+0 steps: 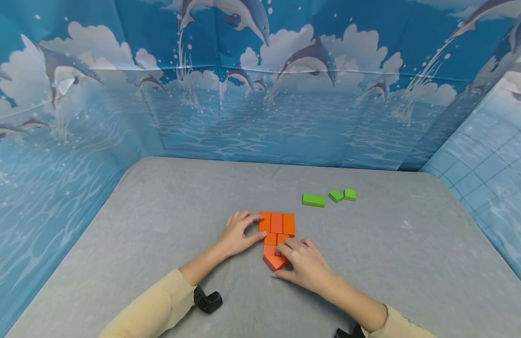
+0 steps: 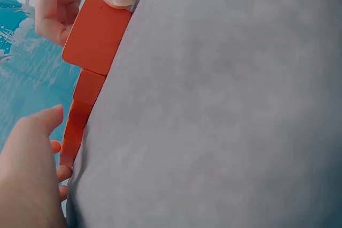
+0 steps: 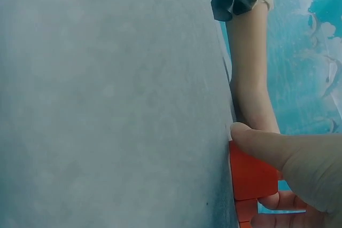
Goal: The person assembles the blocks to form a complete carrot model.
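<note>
Right hand [image 1: 304, 264] pinching the nearest orange block [image 1: 274, 261] at the near end of the orange block layout [image 1: 277, 223], lying on grey tabletop [image 1: 404, 263]; left hand [image 1: 239, 234] spreading thumb and fingers at its left edge. Green blocks [image 1: 313, 200] sitting beyond, rightward.

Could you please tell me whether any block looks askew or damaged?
The middle green block is turned askew beside two straighter green blocks. The nearest orange block looks slanted too, perhaps by shape. No damage shows.
</note>
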Action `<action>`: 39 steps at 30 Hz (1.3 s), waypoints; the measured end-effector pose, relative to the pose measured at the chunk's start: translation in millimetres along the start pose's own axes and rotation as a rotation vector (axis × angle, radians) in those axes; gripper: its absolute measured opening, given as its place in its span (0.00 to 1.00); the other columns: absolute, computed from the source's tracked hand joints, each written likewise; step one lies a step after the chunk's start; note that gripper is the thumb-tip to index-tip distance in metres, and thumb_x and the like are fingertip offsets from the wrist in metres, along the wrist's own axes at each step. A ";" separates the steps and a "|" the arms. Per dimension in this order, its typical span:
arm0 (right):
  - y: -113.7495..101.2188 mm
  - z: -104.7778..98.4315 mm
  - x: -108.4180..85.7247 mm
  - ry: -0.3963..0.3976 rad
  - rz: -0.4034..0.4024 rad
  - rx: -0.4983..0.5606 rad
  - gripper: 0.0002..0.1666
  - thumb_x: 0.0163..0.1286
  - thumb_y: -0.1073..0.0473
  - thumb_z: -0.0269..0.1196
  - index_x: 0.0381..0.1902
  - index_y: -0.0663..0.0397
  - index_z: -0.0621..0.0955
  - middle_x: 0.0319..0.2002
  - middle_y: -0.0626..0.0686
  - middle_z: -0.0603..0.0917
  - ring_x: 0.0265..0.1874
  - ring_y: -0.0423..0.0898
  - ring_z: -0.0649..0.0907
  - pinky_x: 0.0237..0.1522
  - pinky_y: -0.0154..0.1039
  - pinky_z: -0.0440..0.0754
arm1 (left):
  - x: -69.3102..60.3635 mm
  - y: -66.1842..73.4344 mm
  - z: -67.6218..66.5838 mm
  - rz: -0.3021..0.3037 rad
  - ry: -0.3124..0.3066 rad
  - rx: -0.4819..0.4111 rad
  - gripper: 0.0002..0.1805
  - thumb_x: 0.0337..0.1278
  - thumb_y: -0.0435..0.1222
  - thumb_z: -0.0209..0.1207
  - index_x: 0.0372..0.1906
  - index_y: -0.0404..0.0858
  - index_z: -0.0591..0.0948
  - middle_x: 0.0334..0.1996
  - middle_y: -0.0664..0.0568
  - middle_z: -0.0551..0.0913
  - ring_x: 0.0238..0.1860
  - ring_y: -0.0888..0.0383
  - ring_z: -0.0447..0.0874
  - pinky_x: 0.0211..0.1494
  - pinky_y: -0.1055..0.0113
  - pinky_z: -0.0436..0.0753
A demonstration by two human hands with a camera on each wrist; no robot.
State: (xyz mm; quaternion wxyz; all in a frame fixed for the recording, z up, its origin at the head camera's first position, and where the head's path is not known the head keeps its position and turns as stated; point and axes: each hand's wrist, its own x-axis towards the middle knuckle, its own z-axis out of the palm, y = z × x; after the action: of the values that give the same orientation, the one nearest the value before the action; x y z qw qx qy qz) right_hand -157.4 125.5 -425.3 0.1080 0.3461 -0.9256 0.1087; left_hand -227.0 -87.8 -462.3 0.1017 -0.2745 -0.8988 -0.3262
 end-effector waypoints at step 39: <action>161.4 -15.3 28.7 0.098 0.325 0.500 0.23 0.61 0.65 0.62 0.54 0.65 0.73 0.34 0.59 0.75 0.27 0.48 0.74 0.26 0.38 0.72 | -2.5 -0.6 1.4 0.025 -0.057 0.036 0.28 0.53 0.52 0.58 0.57 0.45 0.74 0.52 0.51 0.74 0.53 0.53 0.66 0.61 0.51 0.58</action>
State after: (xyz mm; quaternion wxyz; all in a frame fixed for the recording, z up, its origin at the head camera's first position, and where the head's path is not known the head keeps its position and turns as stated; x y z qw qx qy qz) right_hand -283.8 231.0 -423.3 0.0452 0.2036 -0.9071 0.3656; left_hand -225.3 -88.4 -464.6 0.0850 -0.2930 -0.9037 -0.3005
